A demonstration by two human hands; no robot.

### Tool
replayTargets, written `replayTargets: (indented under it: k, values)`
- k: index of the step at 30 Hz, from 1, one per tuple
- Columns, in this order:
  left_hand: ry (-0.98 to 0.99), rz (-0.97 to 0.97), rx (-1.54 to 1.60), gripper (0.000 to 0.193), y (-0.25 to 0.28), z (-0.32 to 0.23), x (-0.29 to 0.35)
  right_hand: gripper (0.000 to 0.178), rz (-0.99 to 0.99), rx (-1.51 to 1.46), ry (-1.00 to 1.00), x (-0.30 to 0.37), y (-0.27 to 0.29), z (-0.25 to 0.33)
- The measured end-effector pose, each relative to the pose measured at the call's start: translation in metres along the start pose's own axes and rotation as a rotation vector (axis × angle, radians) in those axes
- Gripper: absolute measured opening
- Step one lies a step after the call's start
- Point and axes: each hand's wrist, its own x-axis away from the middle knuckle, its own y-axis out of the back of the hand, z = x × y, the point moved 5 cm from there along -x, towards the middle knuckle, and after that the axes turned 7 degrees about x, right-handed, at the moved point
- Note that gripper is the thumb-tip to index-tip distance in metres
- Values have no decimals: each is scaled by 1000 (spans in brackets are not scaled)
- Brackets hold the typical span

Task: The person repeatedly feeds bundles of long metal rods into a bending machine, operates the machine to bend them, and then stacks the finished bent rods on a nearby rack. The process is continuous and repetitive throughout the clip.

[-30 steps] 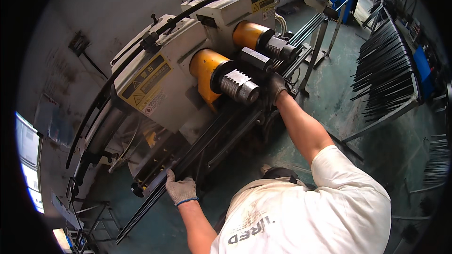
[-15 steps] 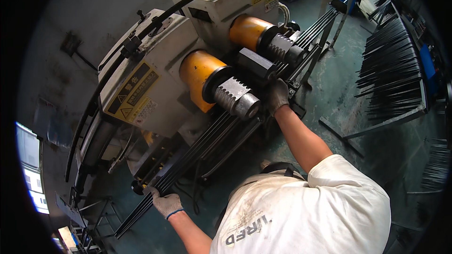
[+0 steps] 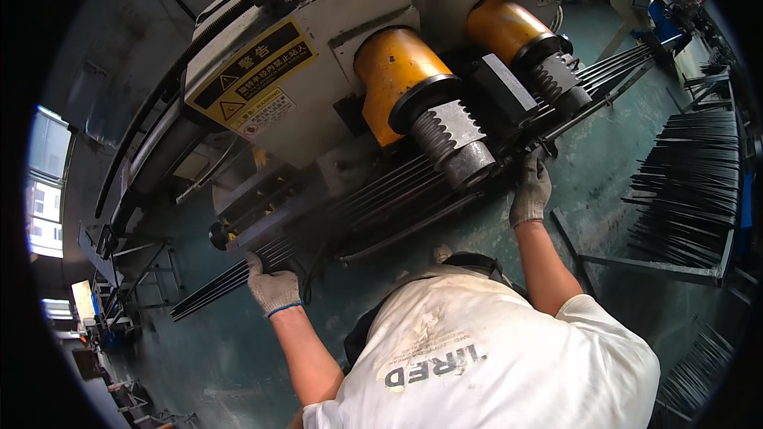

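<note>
My left hand (image 3: 274, 286), in a pale knit glove with a blue cuff, is closed at the left part of a row of thin dark metal rods (image 3: 230, 282). Its thumb lies along them and the other fingers are partly hidden. The rods run slantwise across the front of a bending machine (image 3: 350, 16), under its ridged steel dies (image 3: 453, 139). My right hand (image 3: 531, 189), gloved too, is raised to a dark fitting (image 3: 544, 145) on the machine's front rail, right of the nearer die. Its fingers look curled, and what they grip cannot be made out.
Two orange cylinders (image 3: 409, 71) jut from the machine, with a dark block (image 3: 505, 87) between them. At the right stands a rack (image 3: 660, 266) loaded with many dark rods. A frame stand (image 3: 143, 270) is at the left. More rods (image 3: 699, 373) lie at the lower right.
The view has turned, so the machine appears larger and tilted less. My right hand has come out from beside the die to the front rail's fitting. My left hand stays at the rods.
</note>
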Motion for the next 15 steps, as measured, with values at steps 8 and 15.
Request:
replayTargets:
  k: [8,15]
  values:
    - [147,-35,52,42,-48,60,39,52,82,121,-41,-20,26,-54]
    - [290,86,79,43,-44,63,56,38,219,141,12,-25,9,-90]
